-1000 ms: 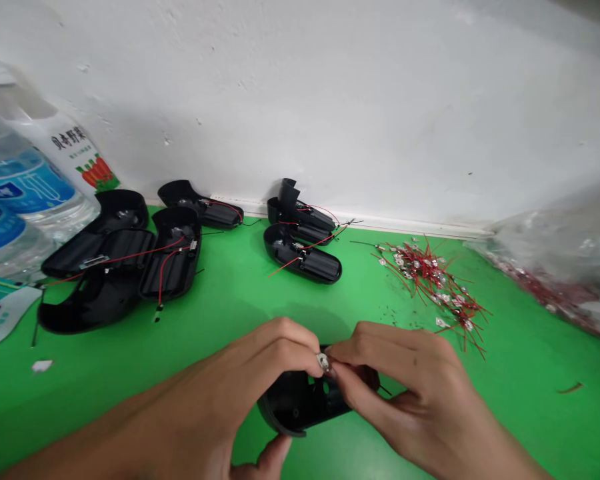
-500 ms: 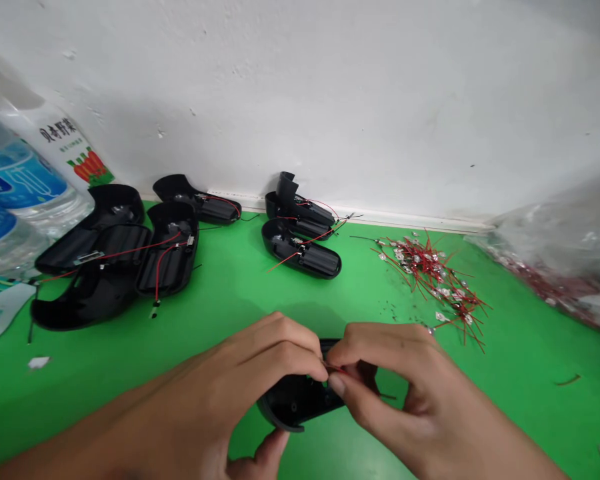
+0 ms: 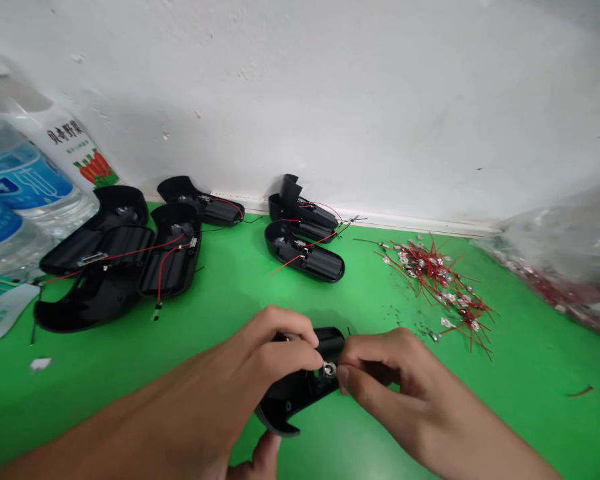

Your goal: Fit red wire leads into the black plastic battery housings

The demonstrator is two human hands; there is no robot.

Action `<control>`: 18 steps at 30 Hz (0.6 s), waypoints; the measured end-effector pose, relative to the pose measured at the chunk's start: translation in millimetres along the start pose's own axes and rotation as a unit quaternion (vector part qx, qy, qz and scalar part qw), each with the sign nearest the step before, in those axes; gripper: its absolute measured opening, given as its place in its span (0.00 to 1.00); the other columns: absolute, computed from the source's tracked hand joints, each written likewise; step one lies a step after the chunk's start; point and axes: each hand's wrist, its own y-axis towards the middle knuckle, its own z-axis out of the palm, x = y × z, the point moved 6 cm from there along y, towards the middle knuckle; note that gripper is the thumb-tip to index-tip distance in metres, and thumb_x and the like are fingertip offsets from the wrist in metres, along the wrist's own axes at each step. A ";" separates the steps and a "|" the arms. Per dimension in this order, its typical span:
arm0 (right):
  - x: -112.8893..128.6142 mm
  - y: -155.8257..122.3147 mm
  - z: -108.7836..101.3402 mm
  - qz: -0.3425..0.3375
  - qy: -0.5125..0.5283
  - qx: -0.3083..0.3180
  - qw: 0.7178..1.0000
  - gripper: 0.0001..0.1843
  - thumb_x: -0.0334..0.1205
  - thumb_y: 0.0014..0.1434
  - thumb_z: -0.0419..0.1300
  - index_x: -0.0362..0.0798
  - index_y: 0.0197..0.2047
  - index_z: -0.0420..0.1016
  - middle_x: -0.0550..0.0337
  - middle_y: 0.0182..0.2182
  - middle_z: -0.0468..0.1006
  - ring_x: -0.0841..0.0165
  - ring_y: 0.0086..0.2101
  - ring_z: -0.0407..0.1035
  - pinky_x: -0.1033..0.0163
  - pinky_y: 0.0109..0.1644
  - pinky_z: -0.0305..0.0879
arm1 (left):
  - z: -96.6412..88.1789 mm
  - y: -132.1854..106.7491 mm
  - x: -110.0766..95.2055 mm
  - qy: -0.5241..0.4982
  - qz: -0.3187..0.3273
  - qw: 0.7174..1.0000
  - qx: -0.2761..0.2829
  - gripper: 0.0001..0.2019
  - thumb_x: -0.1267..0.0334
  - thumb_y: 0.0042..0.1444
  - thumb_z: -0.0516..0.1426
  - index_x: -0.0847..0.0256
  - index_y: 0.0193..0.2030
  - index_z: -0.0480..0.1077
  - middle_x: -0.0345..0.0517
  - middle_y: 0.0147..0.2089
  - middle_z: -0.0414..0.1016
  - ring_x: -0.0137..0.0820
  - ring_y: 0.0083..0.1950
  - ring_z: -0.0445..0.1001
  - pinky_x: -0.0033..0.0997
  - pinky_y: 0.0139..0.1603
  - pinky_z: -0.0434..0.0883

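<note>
Shell (image 3: 300, 393) in both hands, just above green table (image 3: 480, 427): black plastic, low in the view. Left hand (image 3: 275, 353) closed around it, fingers over the top, thumb (image 3: 266, 453) underneath. Right hand (image 3: 387, 377) pinching small metal ring (image 3: 330, 369) between thumb and forefinger, right against the shell; wire of the ring hidden or too thin to follow. Apparently a fitting step — ring going into place on this one shell, not yet finished. Next move probably a matter of steady pressure: ring seated firmly, any wire kept free and led along the inside, as in the wired shells (image 3: 305, 260) near wall (image 3: 360, 100). Farther left, more open shells (image 3: 173, 250) with red wires, beside water bottles (image 3: 23, 180). On the right, loose pile of red-wired rings (image 3: 433, 283), not far from plastic bag (image 3: 555, 260).
</note>
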 end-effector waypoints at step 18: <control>4.3 2.8 7.8 -0.093 -0.094 -0.093 0.987 0.18 0.38 0.66 0.50 0.48 0.23 0.61 0.61 0.21 0.64 0.72 0.22 0.56 0.67 0.24 0.50 | 5.4 0.5 1.3 -0.003 0.063 0.998 0.027 0.31 0.78 0.62 0.60 0.59 0.67 0.53 0.50 0.63 0.64 0.31 0.65 0.70 0.24 0.70 0.69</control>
